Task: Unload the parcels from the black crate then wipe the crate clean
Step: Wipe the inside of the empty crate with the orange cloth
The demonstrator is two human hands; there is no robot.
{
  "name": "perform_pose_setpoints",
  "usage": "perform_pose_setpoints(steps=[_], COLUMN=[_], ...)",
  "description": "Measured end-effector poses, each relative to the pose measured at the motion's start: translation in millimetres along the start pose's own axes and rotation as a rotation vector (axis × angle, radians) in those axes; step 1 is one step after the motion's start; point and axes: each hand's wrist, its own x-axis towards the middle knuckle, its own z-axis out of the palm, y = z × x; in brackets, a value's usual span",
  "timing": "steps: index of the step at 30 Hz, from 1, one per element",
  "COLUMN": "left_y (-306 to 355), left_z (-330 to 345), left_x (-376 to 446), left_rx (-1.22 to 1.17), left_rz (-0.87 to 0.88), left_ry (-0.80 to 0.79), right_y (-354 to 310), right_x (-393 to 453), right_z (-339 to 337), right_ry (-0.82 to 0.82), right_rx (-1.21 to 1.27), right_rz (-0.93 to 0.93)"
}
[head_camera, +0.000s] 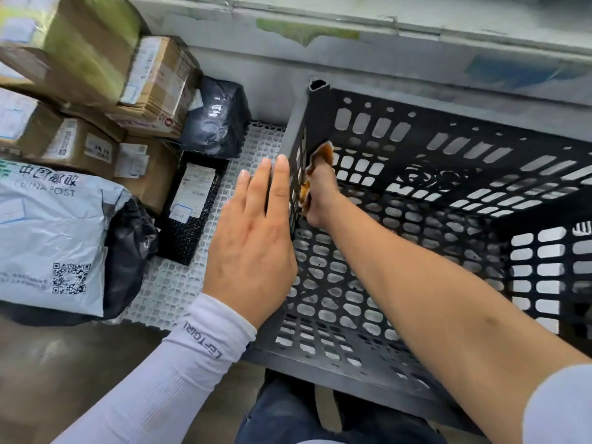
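Inside the black crate point(416, 193), against its left wall, your right hand point(320, 193) is clenched around a brownish cloth point(320, 155) and presses it onto the inner face of that wall, near the far left corner post. Your left hand point(253, 238) lies flat on the outer face of the same wall, fingers straight and together, holding nothing; it braces the wall from the other side. So the wall stands between your two hands, running from near to far, and the cloth sits toward its far end. My reading is that the wipe has most of that wall's length left to cover toward you, and the right hand is the one placed to do it.

The crate is a perforated plastic one with slotted walls and floor, and no parcels show inside it, so unloading looks finished. It stands on a white grid mat point(179, 283), close against a pale wall on the far side. The parcels point(80, 149) are stacked to the left of the crate: cardboard boxes, black bags and a grey mail bag.
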Motion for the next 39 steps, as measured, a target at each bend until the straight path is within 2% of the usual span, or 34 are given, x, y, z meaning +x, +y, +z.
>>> perform_pose_setpoints(steps=[3,7,12,17,24,27,30,35,39], left_y=[1,9,11,11,12,11,11,8,10], left_z=[-1,-7,-12,-13,-12,-11,-9,-5,-4], left_x=[1,-2,-4,-5,-5,-4,-5,-4,-4], left_rx=[0.026,0.067,0.145,0.163,0.201,0.177,0.164,0.208,0.218], left_rz=[-0.006,-0.074,-0.081,-0.058,-0.046,-0.024,0.072,0.178,0.184], left_ry=[-0.03,0.013,0.016,0.043,0.068,0.085,0.104,0.031,0.0], right_y=[3,-4,-17,-36,-40,-32,-21,-19,-13], right_x=[4,2,-5,-20,-17,-5,22,29,35], right_z=[-1,-7,-7,-11,-6,-2,1,-8,-10], right_ry=[-0.027,-0.049,-0.08,-0.178,-0.108,-0.094,-0.052,0.011,0.06], right_rx=[-0.007,-0.02,-0.079,-0.092,-0.115,-0.011,0.031,0.091,0.014], right_rz=[-0.009,0.008,-0.059,-0.102,-0.172,-0.1,-0.049,-0.007,0.033])
